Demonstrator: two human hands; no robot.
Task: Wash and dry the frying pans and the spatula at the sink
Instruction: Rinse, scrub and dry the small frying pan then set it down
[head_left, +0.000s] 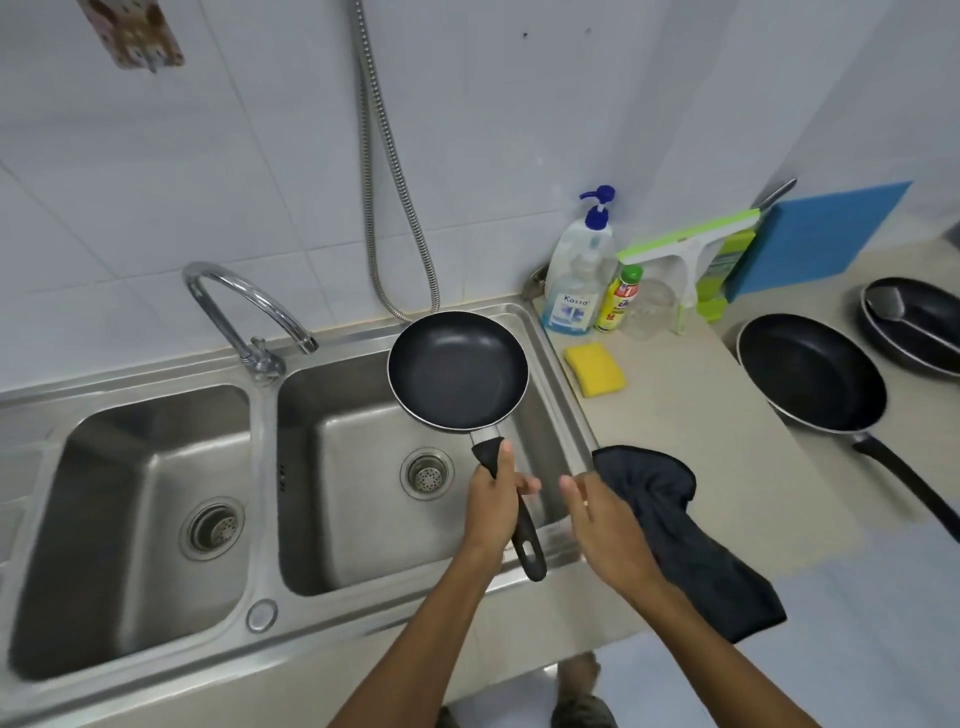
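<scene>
My left hand (491, 501) grips the black handle of a small black frying pan (457, 370), holding it level over the right basin of the steel sink (332, 525). My right hand (605, 525) is just to the right of the handle, with a dark cloth (691, 540) draped under the palm and hanging over the counter edge; its fingers are spread. A larger black frying pan (810, 371) lies on the counter at the right. Behind it sits another black pan (919, 332) with a spatula (891, 304) resting in it.
A curved chrome tap (244, 306) stands between the two basins, and a metal hose (379, 171) hangs on the tiled wall. A yellow sponge (595, 369), soap pump bottle (579, 275), small yellow bottle (618, 299), green squeegee (685, 244) and blue board (826, 234) crowd the counter's back.
</scene>
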